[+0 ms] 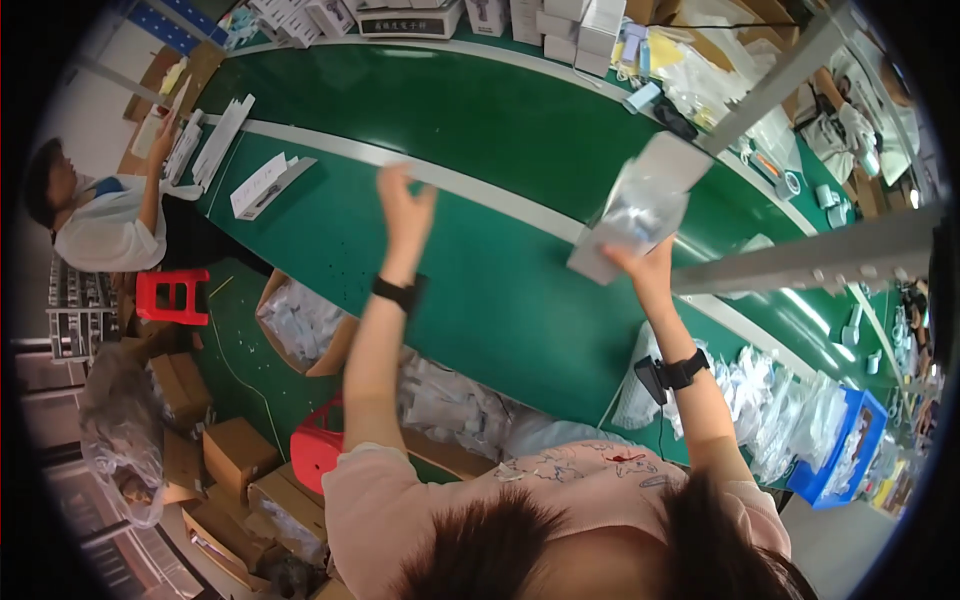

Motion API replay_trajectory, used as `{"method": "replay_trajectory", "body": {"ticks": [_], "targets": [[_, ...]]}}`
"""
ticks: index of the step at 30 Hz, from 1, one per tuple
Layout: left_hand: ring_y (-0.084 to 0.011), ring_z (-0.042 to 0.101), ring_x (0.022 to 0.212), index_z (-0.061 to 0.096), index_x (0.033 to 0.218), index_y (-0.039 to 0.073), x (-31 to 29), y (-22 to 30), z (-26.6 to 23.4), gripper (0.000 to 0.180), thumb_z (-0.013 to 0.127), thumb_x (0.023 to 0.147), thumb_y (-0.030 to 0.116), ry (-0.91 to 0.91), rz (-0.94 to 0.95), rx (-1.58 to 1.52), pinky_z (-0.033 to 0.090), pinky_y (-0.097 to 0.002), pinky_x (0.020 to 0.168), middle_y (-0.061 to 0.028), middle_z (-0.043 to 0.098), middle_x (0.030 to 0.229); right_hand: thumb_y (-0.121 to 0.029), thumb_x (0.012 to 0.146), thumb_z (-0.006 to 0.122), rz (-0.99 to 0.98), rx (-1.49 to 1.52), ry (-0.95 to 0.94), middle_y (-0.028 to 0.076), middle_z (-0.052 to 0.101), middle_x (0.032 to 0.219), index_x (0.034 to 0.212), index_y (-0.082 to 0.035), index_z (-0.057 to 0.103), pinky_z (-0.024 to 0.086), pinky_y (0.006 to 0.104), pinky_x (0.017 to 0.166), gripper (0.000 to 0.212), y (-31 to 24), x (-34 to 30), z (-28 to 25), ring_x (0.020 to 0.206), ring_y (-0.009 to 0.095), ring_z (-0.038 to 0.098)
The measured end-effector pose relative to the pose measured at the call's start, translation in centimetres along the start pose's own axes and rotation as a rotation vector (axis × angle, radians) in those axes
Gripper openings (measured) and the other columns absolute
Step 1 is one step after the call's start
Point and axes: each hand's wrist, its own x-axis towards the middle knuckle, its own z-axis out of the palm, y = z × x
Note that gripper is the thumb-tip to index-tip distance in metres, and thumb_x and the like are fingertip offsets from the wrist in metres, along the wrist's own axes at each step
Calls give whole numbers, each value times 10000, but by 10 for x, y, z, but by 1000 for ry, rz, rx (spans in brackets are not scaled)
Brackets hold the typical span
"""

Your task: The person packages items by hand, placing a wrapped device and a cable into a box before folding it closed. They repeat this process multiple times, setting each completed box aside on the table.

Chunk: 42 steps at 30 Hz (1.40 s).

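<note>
My right hand (645, 265) grips a white carton (597, 255) by its near end, over the right part of the green workbench (490, 300). The carton tilts, and its pale flap (675, 160) stands open at the far end. Inside shows something in shiny clear plastic (640, 215), too blurred to name. My left hand (408, 205) is raised over the bench's middle, holding nothing, with thumb and fingers apart and slightly curled. Left of it, a second white carton (265, 187) lies on the bench with a flap up.
Metal posts (800, 260) cross the right side. Clear-bagged parts (760, 400) lie near my right forearm, beside a blue bin (840, 450). Boxes (410, 22) line the far edge. Another person (110, 225) works at the left, near red stools (172, 297) and cardboard boxes (240, 455).
</note>
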Motion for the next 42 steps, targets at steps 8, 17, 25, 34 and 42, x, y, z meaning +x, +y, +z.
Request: {"method": "replay_trajectory", "body": {"ticks": [8, 17, 25, 34, 42], "targets": [[-374, 425, 1116, 580, 893, -32, 134, -222, -56, 245, 524, 668, 48, -98, -139, 848, 409, -420, 885, -257, 298, 1311, -91, 543, 791, -216, -124, 652, 173, 258, 1298, 1350, -8, 56, 266, 351, 996, 1095, 62, 122, 14, 1211, 265, 282], [-338, 500, 985, 501, 1095, 77, 119, -237, -62, 350, 505, 755, 165, -156, -323, 777, 382, -395, 882, -225, 483, 1114, -172, 586, 763, -44, -517, 690, 188, 255, 1319, 1354, -39, 58, 256, 393, 1003, 1051, 82, 117, 23, 1229, 326, 254], [-186, 453, 636, 440, 692, -16, 4, 73, -51, 170, 416, 765, 136, 56, 68, -593, 394, -282, 594, -92, 427, 690, -264, 568, 780, -195, -451, -239, 180, 187, 1371, 1356, -34, 124, 184, 394, 1038, 1050, -23, -6, 25, 1271, 345, 182], [-256, 513, 922, 399, 1129, -61, -82, 188, 17, 559, 467, 783, 372, -349, -417, -1392, 421, -301, 792, -202, 518, 996, -298, 485, 828, 238, 216, -714, 164, 250, 1352, 1355, -38, 138, 212, 374, 1030, 1140, -35, -95, -18, 1265, 298, 227], [-285, 373, 1137, 90, 1347, 88, -155, 244, 34, 951, 724, 651, 220, -515, 85, -857, 351, -380, 909, -151, 241, 1322, -166, 588, 759, -98, -310, -56, 179, 408, 1237, 1342, -53, 220, 307, 338, 975, 933, -32, -136, -52, 1144, 255, 406]]}}
